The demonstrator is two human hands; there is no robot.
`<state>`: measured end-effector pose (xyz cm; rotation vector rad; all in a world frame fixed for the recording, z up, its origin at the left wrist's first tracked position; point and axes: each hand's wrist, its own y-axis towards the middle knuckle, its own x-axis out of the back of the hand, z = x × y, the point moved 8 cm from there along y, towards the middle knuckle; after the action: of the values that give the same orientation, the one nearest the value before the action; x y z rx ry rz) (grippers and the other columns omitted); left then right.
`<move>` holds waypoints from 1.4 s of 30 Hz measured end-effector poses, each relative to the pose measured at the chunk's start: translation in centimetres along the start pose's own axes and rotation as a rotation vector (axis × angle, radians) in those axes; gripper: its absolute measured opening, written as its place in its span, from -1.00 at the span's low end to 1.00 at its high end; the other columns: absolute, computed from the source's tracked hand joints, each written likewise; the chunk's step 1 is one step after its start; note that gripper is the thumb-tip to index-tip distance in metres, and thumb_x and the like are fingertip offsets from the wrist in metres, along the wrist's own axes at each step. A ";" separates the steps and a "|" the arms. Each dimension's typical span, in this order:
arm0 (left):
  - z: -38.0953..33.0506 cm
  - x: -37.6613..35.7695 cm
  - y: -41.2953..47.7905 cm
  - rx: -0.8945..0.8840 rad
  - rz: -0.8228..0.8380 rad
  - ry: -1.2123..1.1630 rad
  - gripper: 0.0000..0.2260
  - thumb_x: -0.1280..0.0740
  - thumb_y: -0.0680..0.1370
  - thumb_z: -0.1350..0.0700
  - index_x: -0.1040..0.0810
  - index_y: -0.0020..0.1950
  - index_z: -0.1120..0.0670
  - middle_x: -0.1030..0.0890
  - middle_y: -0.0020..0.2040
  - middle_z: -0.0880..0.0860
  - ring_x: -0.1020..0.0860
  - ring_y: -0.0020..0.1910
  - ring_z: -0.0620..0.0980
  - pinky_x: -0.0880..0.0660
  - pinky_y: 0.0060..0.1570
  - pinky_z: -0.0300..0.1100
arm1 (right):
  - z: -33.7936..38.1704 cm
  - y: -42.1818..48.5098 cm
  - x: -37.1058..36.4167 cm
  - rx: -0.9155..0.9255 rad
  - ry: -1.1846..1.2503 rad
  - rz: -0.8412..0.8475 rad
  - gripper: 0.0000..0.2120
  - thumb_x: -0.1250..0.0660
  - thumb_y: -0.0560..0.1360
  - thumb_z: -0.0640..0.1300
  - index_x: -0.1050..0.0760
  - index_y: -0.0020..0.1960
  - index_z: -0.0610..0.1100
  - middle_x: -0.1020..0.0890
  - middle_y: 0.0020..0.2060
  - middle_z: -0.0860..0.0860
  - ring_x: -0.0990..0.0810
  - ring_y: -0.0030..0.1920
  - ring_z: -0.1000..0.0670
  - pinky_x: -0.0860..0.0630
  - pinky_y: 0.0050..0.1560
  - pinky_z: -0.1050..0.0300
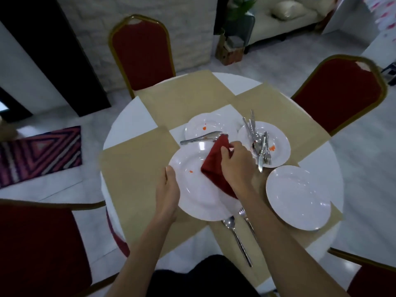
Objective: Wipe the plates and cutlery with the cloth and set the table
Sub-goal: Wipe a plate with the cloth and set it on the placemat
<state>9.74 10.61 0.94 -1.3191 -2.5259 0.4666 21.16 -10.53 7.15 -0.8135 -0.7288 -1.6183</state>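
Head view, left grip (169,189) curled round the rim of a white plate (192,196) at the near side of the table (128,116), right grip (235,161) pinching a red cloth (214,170) lying on that plate, orange speck (190,171) beside the cloth, cutlery heap (260,144) on a farther plate (280,138), bare plate (300,198) at right

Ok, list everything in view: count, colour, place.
held plate: one, white, nearest
plates: three more, white, on table
cloth: one, red, on held plate
cutlery pile: one, silver, far right plate
utensil: one, silver, far left plate
spoon, fork: one each, silver, near edge
mats: four, tan, on table
table: one, white, centre
chairs: four, red, around table
rug: one, pink, floor left
sofa: one, cream, far right
left hand: grips held plate's rim
right hand: pinches cloth
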 end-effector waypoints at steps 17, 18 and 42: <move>-4.1 3.9 1.3 -0.101 -0.052 0.096 -0.58 -0.04 0.68 -0.12 -0.42 -0.11 0.18 -0.49 -0.23 0.02 -0.46 -0.23 -0.05 -0.44 -0.23 -0.15 | 3.7 -11.3 -2.6 0.870 -0.132 0.275 -0.83 -0.34 0.44 -0.15 -0.66 -0.07 0.05 -0.59 -0.18 0.13 -0.50 -0.10 -0.07 -0.25 -0.11 0.02; -4.0 3.6 1.3 -0.093 -0.044 0.105 -0.59 -0.04 0.68 -0.13 -0.42 -0.15 0.13 -0.49 -0.25 -0.01 -0.46 -0.25 -0.06 -0.43 -0.25 -0.16 | 3.4 -11.1 -2.1 0.883 -0.153 0.252 -0.82 -0.32 0.44 -0.16 -0.66 -0.08 0.04 -0.57 -0.19 0.11 -0.50 -0.15 -0.08 -0.25 -0.14 0.03; -5.0 -1.2 -1.3 -0.233 -0.063 0.205 -0.67 -0.10 0.71 -0.04 -0.45 -0.14 0.10 -0.52 -0.22 -0.01 -0.45 -0.25 -0.10 -0.41 -0.17 -0.17 | 2.8 -2.5 -2.0 0.189 -0.086 0.146 -0.84 -0.13 0.64 -0.19 -0.42 0.18 -0.09 -0.42 0.12 -0.04 -0.44 0.06 -0.15 -0.42 0.06 -0.05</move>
<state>11.24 9.69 5.94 -1.2848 -2.4964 0.0205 19.37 -6.75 7.04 -0.7831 -0.8499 -1.3690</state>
